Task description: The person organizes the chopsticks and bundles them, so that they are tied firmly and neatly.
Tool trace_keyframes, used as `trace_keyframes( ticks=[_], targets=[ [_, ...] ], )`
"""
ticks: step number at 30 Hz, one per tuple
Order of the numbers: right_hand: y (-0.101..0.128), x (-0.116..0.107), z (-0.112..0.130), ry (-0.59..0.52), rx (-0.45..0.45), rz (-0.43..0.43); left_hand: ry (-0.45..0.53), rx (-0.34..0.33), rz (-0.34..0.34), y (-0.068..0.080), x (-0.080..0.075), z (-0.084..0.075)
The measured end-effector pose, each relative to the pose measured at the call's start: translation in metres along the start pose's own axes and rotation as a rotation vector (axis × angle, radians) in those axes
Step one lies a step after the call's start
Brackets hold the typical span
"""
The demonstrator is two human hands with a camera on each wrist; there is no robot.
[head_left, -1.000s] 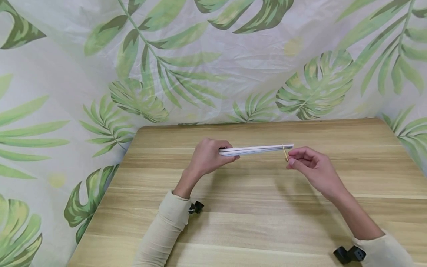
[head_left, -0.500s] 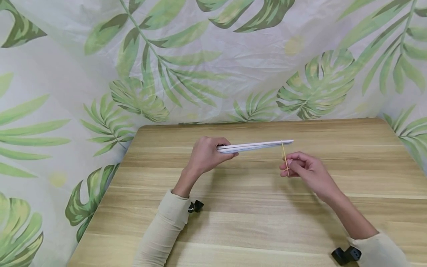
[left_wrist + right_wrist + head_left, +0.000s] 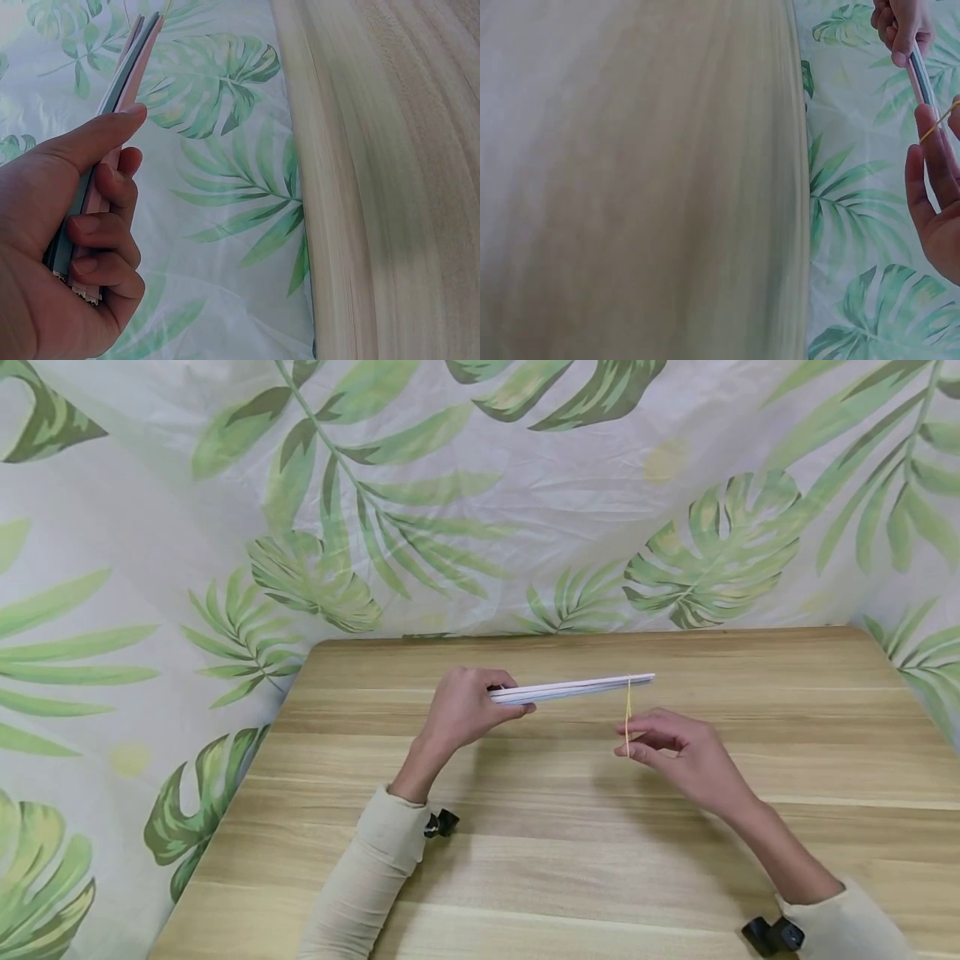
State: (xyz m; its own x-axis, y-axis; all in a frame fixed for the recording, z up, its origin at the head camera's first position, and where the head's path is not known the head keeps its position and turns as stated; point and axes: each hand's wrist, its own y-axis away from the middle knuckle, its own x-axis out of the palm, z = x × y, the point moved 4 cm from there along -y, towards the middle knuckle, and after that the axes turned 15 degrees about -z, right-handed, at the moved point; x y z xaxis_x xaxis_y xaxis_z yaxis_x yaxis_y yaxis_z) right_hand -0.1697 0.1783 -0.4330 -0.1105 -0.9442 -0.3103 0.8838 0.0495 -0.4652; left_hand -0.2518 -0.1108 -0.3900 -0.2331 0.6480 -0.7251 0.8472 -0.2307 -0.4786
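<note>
Head | bundle point(image 3: 573, 688): slim, pale, pink-and-teal from left wrist, above tabletop point(image 3: 570, 860) | left grip point(image 3: 471, 706): curled round one end | right grip point(image 3: 682, 752): fingers spread, stretching thin yellow band point(image 3: 628, 703) looped near other end

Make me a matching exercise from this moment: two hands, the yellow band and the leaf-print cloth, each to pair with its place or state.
Column 1
1. left hand
2. right hand
3. yellow band
4. leaf-print cloth

Column 2
A. behind the table
B. strung between the slim bundle and a hand
C. gripping the slim bundle
D. touching the yellow band with its fingers spread apart

Pairs: 1-C, 2-D, 3-B, 4-A
</note>
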Motion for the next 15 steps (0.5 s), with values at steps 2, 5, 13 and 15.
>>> trace_keyframes(
  ticks=[2, 5, 13, 15],
  targets=[
    [0.000, 0.003, 0.005, 0.012, -0.106, -0.007, -0.006, -0.010, 0.014, 0.001, 0.001, 0.000],
    [0.001, 0.006, 0.011, 0.037, -0.217, -0.011, -0.013, -0.018, 0.031, 0.001, 0.002, 0.000],
    [0.002, 0.012, 0.019, 0.146, -0.203, -0.043, 0.004, -0.070, 0.025, 0.001, 0.002, 0.002],
    [0.002, 0.012, 0.019, 0.107, -0.139, -0.056, 0.003, -0.071, 0.011, 0.000, 0.002, 0.002]
  ],
)
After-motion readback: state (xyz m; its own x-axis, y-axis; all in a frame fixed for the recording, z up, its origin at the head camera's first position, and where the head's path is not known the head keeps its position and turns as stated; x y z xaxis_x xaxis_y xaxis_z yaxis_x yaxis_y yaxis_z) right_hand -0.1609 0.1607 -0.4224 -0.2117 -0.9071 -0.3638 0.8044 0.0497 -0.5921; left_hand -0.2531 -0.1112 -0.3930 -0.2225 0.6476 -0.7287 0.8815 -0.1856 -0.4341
